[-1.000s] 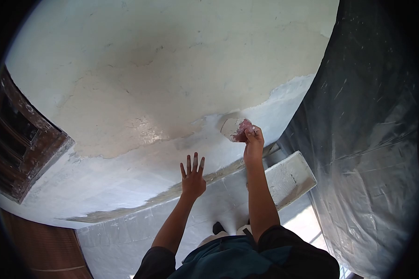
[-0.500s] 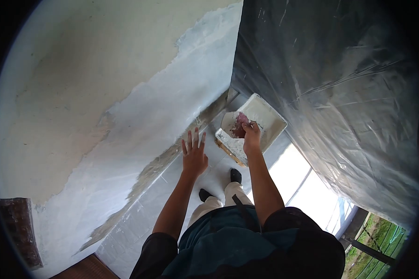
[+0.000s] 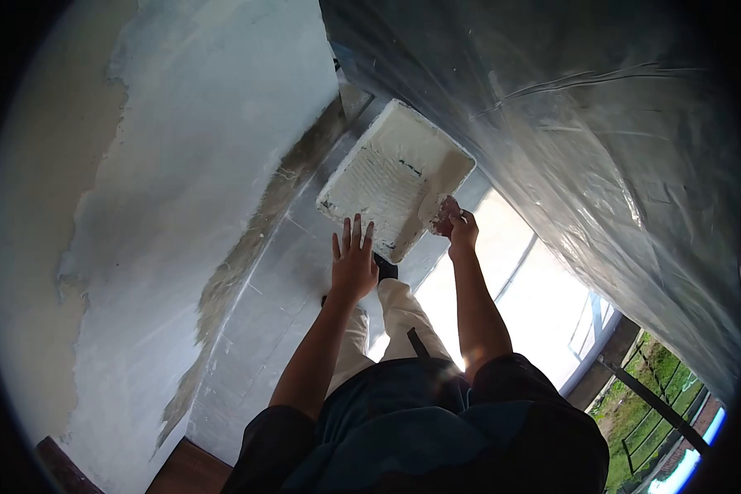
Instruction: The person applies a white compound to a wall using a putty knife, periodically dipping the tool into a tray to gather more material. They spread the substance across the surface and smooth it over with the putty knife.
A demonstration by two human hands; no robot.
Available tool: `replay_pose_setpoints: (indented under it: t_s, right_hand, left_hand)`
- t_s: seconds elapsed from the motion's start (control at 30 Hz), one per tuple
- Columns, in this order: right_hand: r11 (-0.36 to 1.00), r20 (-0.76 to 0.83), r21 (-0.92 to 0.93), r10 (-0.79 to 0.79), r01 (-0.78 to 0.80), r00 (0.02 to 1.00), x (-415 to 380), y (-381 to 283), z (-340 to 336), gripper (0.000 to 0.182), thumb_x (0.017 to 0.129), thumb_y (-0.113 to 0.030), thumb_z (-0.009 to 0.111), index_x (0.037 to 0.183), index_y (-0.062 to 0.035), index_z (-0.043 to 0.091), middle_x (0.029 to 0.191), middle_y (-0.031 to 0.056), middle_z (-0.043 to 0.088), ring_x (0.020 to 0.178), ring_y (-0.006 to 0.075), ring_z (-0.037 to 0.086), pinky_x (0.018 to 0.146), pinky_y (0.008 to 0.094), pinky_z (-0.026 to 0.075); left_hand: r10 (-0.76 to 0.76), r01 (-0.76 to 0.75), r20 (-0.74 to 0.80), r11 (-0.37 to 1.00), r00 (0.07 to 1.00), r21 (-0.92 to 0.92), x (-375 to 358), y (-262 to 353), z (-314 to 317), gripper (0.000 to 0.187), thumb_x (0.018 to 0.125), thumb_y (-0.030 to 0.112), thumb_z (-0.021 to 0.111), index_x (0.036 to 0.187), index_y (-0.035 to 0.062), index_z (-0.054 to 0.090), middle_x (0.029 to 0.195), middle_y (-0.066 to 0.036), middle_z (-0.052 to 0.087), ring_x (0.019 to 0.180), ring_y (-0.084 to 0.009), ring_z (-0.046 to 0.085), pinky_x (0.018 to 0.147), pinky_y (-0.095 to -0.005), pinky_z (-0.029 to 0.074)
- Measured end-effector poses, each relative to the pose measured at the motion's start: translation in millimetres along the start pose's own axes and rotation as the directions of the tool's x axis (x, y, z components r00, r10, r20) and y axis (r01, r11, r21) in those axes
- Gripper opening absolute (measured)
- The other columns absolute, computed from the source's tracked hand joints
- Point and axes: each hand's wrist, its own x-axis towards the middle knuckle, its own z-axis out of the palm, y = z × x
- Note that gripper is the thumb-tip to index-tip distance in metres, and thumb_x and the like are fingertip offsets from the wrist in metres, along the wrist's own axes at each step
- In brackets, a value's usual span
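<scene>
A paint tray (image 3: 361, 148) with a ribbed slope, coated in off-white paint, rests low in front of me. At its right edge my right hand (image 3: 463, 233) is closed on a flat reddish tool (image 3: 445, 216) smeared with white; I cannot tell its exact kind. The tool's end overlaps the tray's near right side. My left hand (image 3: 355, 267) holds nothing, its fingers spread and whitened at the tips. Those fingertips overlap the tray's near left edge.
Along my left runs a wall (image 3: 181, 156), partly coated white, with a rough bare strip at its foot. Plastic sheeting (image 3: 568, 148) hangs on the right. Grey tiles (image 3: 263, 305) cover the floor; my feet stand close to the tray. Bright light falls at lower right.
The view has shifted, showing more of the tray's ribbed slope. My right hand has moved the reddish tool from over the tray to its right edge. The left hand now overlaps the tray.
</scene>
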Motion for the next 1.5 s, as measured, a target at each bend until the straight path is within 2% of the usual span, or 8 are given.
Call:
replay_pose_setpoints:
  t_s: [0.5,0.67,0.8,0.97,1.1,1.17,1.37,1.5]
  right_hand:
    - [0.989,-0.071,-0.145,0.027,-0.037,0.997,30,50,-48,0.029,0.082,-0.013,0.067,0.108,-0.0014,0.064,0.097,0.0121,0.066,0.088,0.0199,0.061,0.08,0.0331,0.048]
    - [0.906,-0.321,-0.421,-0.103,-0.045,0.941,-12,19,-66,0.026,0.08,-0.003,0.065,0.106,-0.0004,0.062,0.094,0.0103,0.065,0.09,0.0214,0.064,0.075,0.0328,0.053]
    - [0.985,-0.334,-0.163,-0.105,0.052,0.937,-19,14,-82,0.027,0.08,-0.004,0.064,0.107,-0.0003,0.062,0.094,0.0113,0.065,0.086,0.0202,0.062,0.075,0.0329,0.052]
    - [0.834,-0.116,-0.383,-0.47,0.397,0.875,-17,-32,-36,0.023,0.085,-0.012,0.066,0.104,-0.0003,0.064,0.096,0.0114,0.068,0.085,0.0195,0.065,0.074,0.0322,0.051]
    - [0.716,0.009,-0.562,-0.497,0.415,0.868,9,-60,10,0.023,0.085,-0.016,0.066,0.102,-0.0005,0.064,0.091,0.0163,0.07,0.081,0.025,0.069,0.073,0.0345,0.052]
    - [0.474,0.19,-0.645,-0.66,0.6,0.727,27,-64,29,0.021,0.083,-0.012,0.063,0.102,-0.0024,0.065,0.093,0.0189,0.069,0.085,0.0326,0.068,0.075,0.0389,0.053]
    - [0.192,0.445,-0.612,-0.719,0.768,0.534,64,-75,64,0.026,0.079,-0.006,0.06,0.105,-0.0067,0.066,0.092,0.0208,0.067,0.088,0.0402,0.064,0.076,0.0468,0.052]
    - [0.126,0.503,-0.624,-0.689,0.771,0.521,73,-75,73,0.025,0.079,-0.007,0.061,0.104,-0.0067,0.066,0.091,0.0209,0.067,0.088,0.0403,0.064,0.078,0.0471,0.052]
  left_hand:
    - [-0.004,0.005,0.045,0.999,0.999,-0.035,11,15,45,0.078,0.079,0.015,0.06,0.148,0.0082,0.023,0.156,-0.019,0.011,0.145,-0.0366,0.007,0.114,-0.057,0.012]
    - [0.0,0.004,0.056,0.998,0.998,-0.063,5,22,50,0.078,0.079,0.014,0.06,0.147,0.0079,0.023,0.156,-0.019,0.011,0.145,-0.0371,0.007,0.114,-0.0579,0.012]
    - [0.008,-0.006,0.031,0.997,0.999,-0.078,6,21,53,0.078,0.078,0.012,0.06,0.147,0.0078,0.024,0.156,-0.019,0.012,0.145,-0.0375,0.008,0.113,-0.0587,0.013]
    - [0.009,-0.009,0.001,0.995,1.0,-0.096,14,16,54,0.078,0.077,0.011,0.06,0.147,0.0081,0.025,0.155,-0.019,0.013,0.145,-0.0369,0.009,0.113,-0.0586,0.013]
    - [0.018,-0.021,-0.038,0.996,0.999,-0.081,25,10,48,0.079,0.077,0.011,0.062,0.147,0.0088,0.025,0.155,-0.017,0.015,0.145,-0.0343,0.011,0.114,-0.0571,0.014]
    - [0.011,-0.014,-0.042,0.998,0.999,-0.068,33,7,44,0.079,0.077,0.011,0.062,0.147,0.0091,0.026,0.155,-0.017,0.016,0.145,-0.0337,0.012,0.114,-0.0566,0.014]
    - [0.041,-0.046,-0.096,0.998,0.995,-0.052,59,-6,44,0.078,0.077,0.011,0.062,0.146,0.0086,0.026,0.154,-0.017,0.017,0.145,-0.0337,0.013,0.114,-0.0562,0.015]
    - [0.048,-0.055,-0.123,0.997,0.991,-0.053,71,-6,49,0.078,0.076,0.009,0.06,0.146,0.007,0.026,0.153,-0.019,0.019,0.144,-0.0355,0.013,0.115,-0.0559,0.014]
